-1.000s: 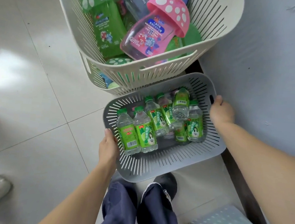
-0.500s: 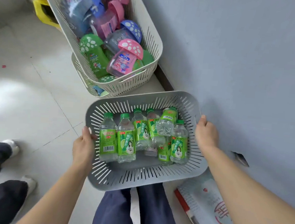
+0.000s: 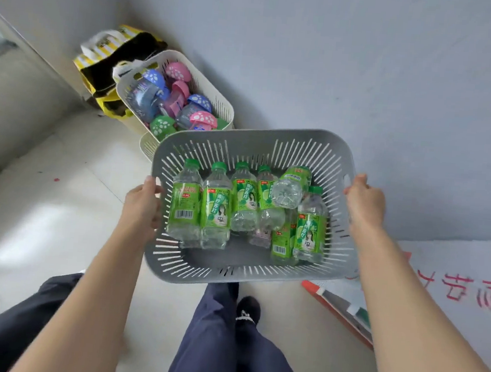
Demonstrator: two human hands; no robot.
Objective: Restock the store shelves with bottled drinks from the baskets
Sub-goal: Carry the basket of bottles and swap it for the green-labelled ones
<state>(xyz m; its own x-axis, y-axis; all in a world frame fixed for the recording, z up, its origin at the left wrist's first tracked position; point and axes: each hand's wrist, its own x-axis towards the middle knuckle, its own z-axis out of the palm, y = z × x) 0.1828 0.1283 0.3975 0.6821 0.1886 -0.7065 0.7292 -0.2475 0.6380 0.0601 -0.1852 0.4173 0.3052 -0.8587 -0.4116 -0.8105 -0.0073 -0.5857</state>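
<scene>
Left hand point(image 3: 143, 204) and right hand point(image 3: 364, 204), fingers curled round its rim, have raised the grey slotted plastic basket point(image 3: 253, 145) — shelves next

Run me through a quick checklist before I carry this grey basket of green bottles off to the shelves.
1. Left hand grip on the grey basket: ok, fingers curled over the left rim.
2. Right hand grip: ok, curled at the right handle slot.
3. Basket off the floor: ok, held above the legs.
4. Bottles settled: not ok; one loose bottle lies across the others and may roll.
5. Floor nearby: not ok; white basket ahead on the left, signboard lying on the right.
6. Shelf location: cannot tell, none in view.
</scene>
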